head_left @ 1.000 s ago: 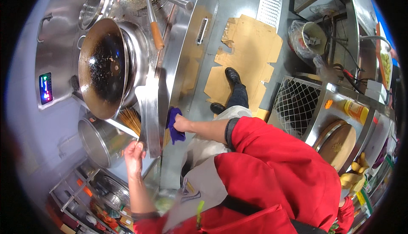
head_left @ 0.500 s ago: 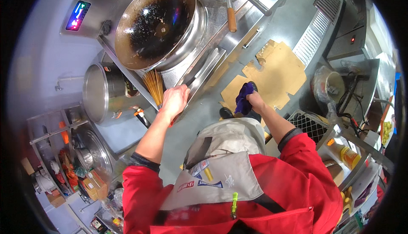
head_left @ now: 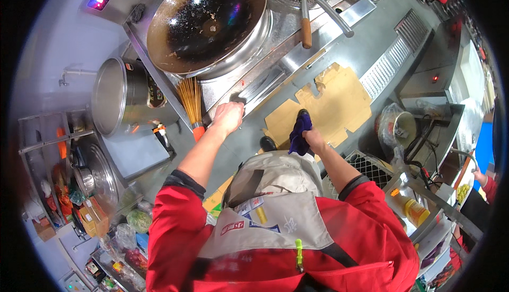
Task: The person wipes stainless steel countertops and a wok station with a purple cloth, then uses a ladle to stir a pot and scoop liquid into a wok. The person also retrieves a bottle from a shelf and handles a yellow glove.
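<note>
Head view, wok (head_left: 158,36) holding pale bits (head_left: 213,28), right hand (head_left: 314,138) gripping purple cloth (head_left: 299,135), left hand (head_left: 228,117) curled, hold unclear

The cloth (head_left: 298,137) is dark purple, crumpled and full of floppy folds. One side of it is bunched up in the right hand (head_left: 315,140), and the rest sticks out loose to the left of that hand.

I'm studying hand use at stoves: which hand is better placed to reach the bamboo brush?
Probably the left hand: it is close beside the bamboo brush, though whether it grips something is unclear. The right hand is farther away and holds a purple cloth.
</note>
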